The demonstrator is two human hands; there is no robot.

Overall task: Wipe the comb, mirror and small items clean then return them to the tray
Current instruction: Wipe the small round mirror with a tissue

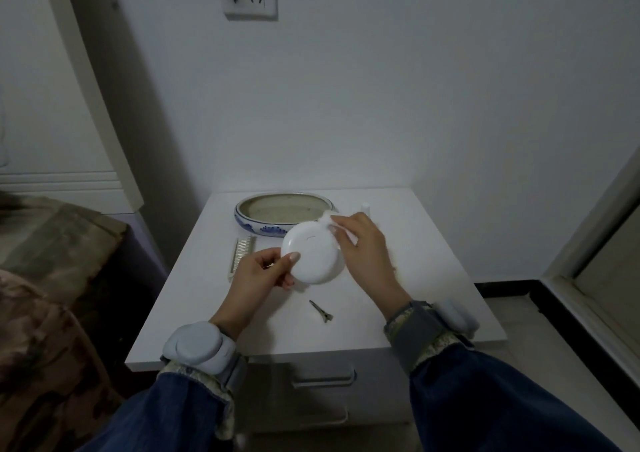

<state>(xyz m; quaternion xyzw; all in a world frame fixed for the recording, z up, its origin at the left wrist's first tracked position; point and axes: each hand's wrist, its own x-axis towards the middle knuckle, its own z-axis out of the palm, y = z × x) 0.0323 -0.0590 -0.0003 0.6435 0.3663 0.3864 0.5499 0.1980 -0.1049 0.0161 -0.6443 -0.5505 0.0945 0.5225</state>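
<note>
Dim light here, and plenty is hard to read. The round white mirror [313, 252] shows only its plain white back, so the glass face is out of sight. The right hand [363, 243] covers its right edge and grips a white tissue [327, 218], of which only a crumpled tip pokes out at the mirror's upper rim. Behind that hand a small white item [365, 206] peeks up; what it is cannot be told.

The left hand [258, 275] pinches the mirror's lower left edge, thumb on top, fingers underneath. The mirror is held above the white cabinet top [433, 278], tilted, in front of the tray.

The comb [241, 253] lies flat left of the mirror, its long axis running away from the person, teeth pointing right; its near end is hidden by the left hand. The hair clip [321, 311] lies nearer the front edge, slanting diagonally. The blue-and-white oval tray [256, 225] sits at the back, its right rim partly covered by mirror and tissue.
</note>
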